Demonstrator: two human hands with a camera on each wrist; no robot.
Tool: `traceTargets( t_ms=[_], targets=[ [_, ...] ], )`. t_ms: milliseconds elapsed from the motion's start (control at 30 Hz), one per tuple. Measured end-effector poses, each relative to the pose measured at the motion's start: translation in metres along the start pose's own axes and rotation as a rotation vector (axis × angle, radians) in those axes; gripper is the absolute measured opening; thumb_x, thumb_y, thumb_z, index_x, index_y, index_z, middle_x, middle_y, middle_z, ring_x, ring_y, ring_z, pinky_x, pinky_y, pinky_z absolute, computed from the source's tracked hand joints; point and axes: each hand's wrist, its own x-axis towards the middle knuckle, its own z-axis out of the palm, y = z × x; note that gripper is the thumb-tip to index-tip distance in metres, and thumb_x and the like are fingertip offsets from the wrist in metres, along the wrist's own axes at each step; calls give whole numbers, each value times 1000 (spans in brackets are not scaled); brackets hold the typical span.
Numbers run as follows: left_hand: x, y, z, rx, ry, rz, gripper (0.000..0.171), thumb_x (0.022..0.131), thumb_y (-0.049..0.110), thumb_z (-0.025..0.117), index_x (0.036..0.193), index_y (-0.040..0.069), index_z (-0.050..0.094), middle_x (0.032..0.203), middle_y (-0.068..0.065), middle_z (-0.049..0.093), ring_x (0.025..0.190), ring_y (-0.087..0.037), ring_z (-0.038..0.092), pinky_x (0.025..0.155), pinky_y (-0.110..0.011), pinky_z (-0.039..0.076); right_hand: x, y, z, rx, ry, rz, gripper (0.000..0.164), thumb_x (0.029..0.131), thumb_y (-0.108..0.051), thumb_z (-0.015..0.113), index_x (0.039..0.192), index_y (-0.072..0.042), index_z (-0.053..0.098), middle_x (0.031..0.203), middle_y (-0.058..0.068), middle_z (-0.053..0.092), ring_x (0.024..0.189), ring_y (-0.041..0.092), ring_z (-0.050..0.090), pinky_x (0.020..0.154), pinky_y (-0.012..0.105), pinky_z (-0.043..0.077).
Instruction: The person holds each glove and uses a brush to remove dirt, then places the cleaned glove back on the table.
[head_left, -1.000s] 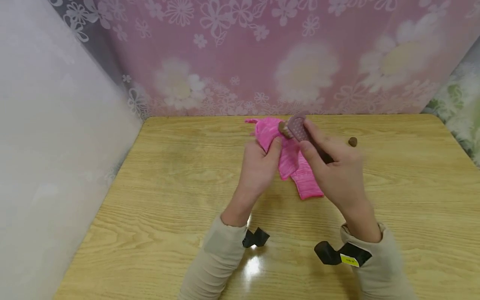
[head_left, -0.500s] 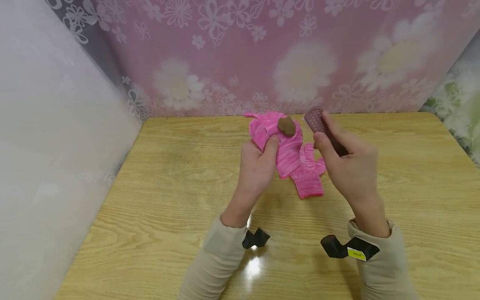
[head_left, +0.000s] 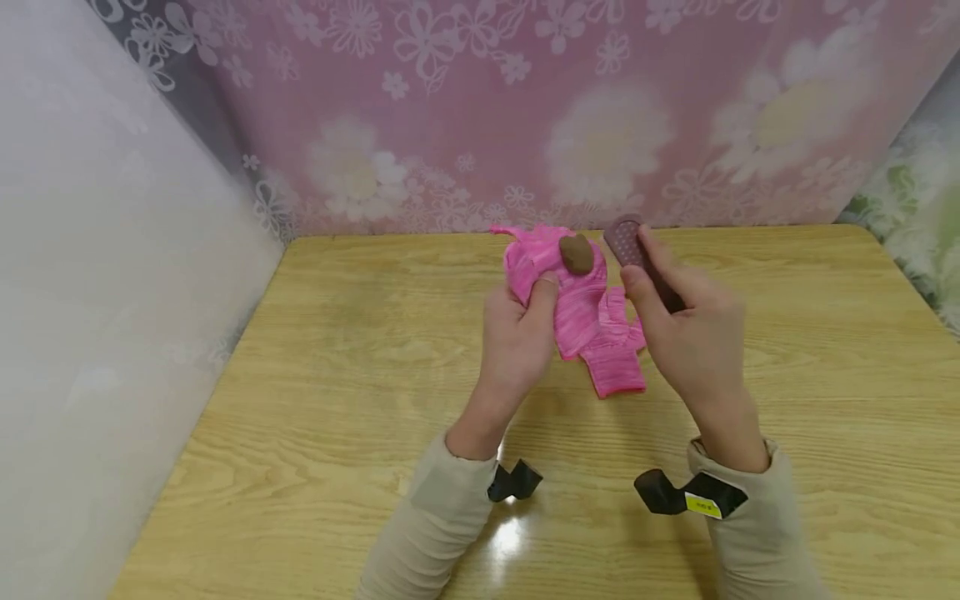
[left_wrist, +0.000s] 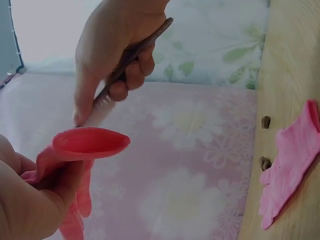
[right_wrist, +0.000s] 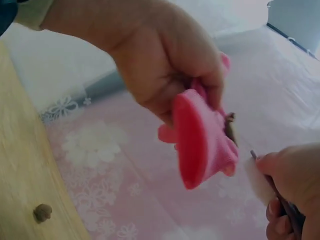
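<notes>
My left hand (head_left: 519,337) grips a pink knit glove (head_left: 579,318) above the table, thumb pressed on its upper face. On that glove sits a brown lump (head_left: 577,254), like mud or clay. To its right, my right hand (head_left: 693,342) holds a purple-brown brush with white dots (head_left: 628,243). Pale bristles (left_wrist: 102,111) show under the brush in the left wrist view. The right wrist view has the brush (right_wrist: 280,197) apart from the lump (right_wrist: 230,129). A second pink glove (head_left: 617,371) lies flat on the table, partly hidden behind the held one.
Small brown lumps (left_wrist: 266,122) lie on the wooden table (head_left: 337,375) near the flat glove. Behind the table hangs a pink flowered curtain (head_left: 480,125). A white surface (head_left: 112,292) rises at the left.
The brush has moved off the held glove to the right, then slightly back left. The brown lump on the glove has come into full view. The left hand still holds the glove.
</notes>
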Motion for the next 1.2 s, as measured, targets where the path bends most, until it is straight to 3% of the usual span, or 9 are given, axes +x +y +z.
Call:
traceTargets(
  t_ms=[100,167,300,467,633,767,933,1033,1200],
  targets=[
    [0,0,-3,22,-1,-8,26,99,9,50,77,-3,57,62,0,50,53,-6,44,48,-22,38,-1,-4,-2,120,-1,20,39,89,-5,72,127,-14,68,89,12,74,66,-4,57,60,9,42],
    [1,-2,-3,37,-16,9,24,99,8,51,81,-4,59,65,-4,53,55,-5,46,50,-21,41,-3,-11,1,175,-16,-8,38,89,-6,72,127,-12,68,95,12,74,68,-1,58,61,10,44],
    [0,-2,-2,11,-47,54,23,99,7,51,91,-9,65,73,-12,62,61,-5,51,56,-21,47,-5,-19,9,131,-45,-104,40,85,-4,76,124,-6,69,88,17,73,66,8,51,61,14,39],
    [0,-2,-1,-49,-27,-5,23,99,9,51,89,-9,64,69,-7,60,59,-5,51,54,-23,46,-2,-11,8,24,9,-65,41,84,1,75,124,-6,69,81,19,71,64,5,47,59,14,35],
    [0,0,-2,-48,1,-41,24,97,9,52,81,-7,62,64,-1,56,54,-5,48,49,-23,42,0,-6,-2,93,29,47,40,90,-5,70,129,-13,66,92,13,74,66,-4,57,59,9,41],
    [1,0,-1,-17,3,-27,23,97,8,53,83,-7,63,66,-4,59,56,-4,50,51,-22,44,-2,-18,0,199,20,18,38,90,-6,71,128,-11,67,104,12,74,73,0,62,64,11,47],
    [-1,0,1,-110,28,1,22,98,7,52,94,-9,65,72,-9,63,61,-5,56,57,-24,50,-4,-22,10,109,9,-89,40,84,0,75,124,-6,69,88,19,72,70,10,54,65,14,40],
    [-1,1,-1,-165,54,4,22,98,8,50,93,-9,63,70,-5,61,60,-6,56,55,-23,49,-2,-14,7,48,27,-57,42,84,3,74,124,-5,69,83,20,71,66,7,49,62,13,36],
    [0,3,-2,-167,59,8,21,98,5,52,95,-11,64,73,-11,64,61,-5,57,56,-23,50,-3,-15,2,132,45,-15,36,89,-4,72,125,-7,69,93,17,73,67,-1,52,61,10,40]
  ],
)
